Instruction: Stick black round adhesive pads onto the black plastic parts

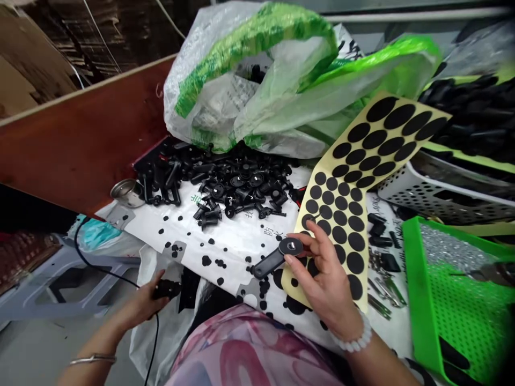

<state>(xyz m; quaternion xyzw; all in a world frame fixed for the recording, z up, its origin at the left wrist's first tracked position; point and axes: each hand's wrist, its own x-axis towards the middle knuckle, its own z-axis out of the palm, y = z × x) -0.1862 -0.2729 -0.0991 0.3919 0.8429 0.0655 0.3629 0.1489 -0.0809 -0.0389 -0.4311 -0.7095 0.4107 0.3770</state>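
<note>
My right hand (325, 279) pinches a black plastic lever-shaped part (276, 258) with a round head, thumb and fingers at the head. Just under that hand lies a cream backing sheet of black round adhesive dots (328, 214), its lower end touching my palm. My left hand (139, 308), low at the table's edge, is shut on a small black corded tool (167, 289), partly hidden by the fingers. A heap of black plastic parts (229, 185) sits on a white sheet speckled with black dots (217, 246), beyond both hands.
A green-and-white plastic bag (249, 80) bulges behind the heap, beside a small steel bowl (126, 193). To the right are metal clips (380, 287), a green perforated tray (454, 300) and a white perforated basket (438, 193). A black cord (100, 271) runs left.
</note>
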